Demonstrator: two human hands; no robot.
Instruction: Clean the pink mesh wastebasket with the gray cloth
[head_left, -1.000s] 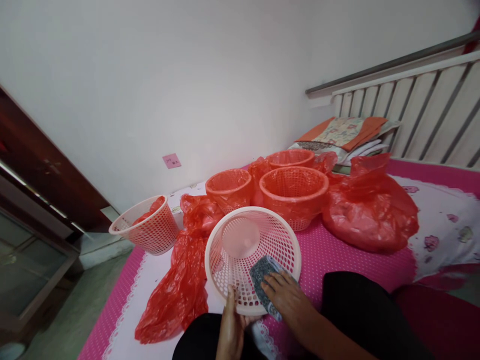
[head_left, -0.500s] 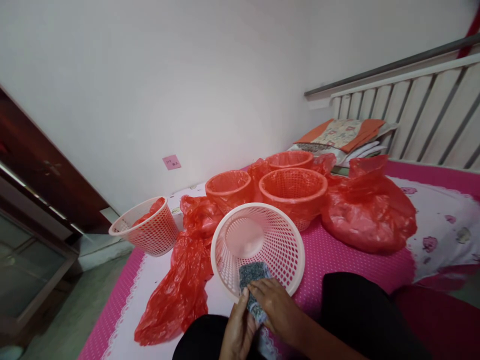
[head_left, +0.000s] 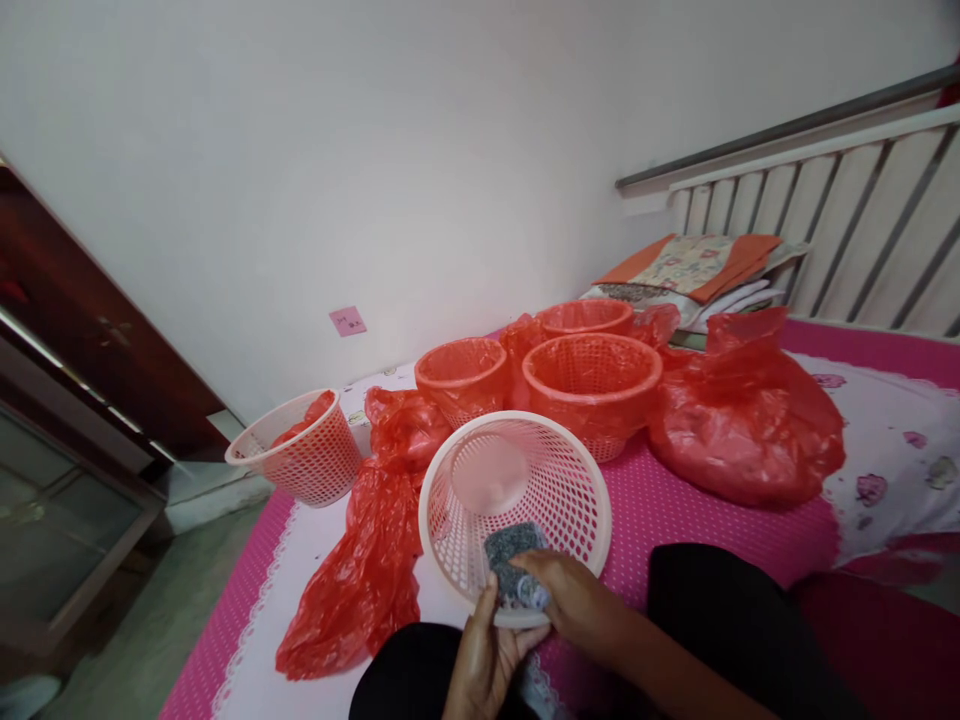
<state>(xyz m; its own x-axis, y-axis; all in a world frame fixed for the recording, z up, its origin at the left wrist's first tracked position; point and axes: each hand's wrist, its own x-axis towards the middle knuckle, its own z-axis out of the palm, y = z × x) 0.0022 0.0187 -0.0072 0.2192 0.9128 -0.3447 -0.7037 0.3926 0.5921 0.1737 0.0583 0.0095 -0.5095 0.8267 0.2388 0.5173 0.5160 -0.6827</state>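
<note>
Left fingers [head_left: 489, 594] grip basket [head_left: 491, 475], right fingers [head_left: 535, 562] cloth [head_left: 510, 541]; pink bedding [head_left: 697, 525] below, white wall [head_left: 420, 180] behind.

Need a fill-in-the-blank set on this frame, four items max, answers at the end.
1. The hand gripping the front basket by its rim is the ____ one.
2. The other hand holds a gray cloth ____ the front basket, not outside it.
3. Counting baskets with red bags draped over their rims gives ____.
4. The paper note on the wall is colored ____.

Missing words: left; inside; three; pink.
</note>
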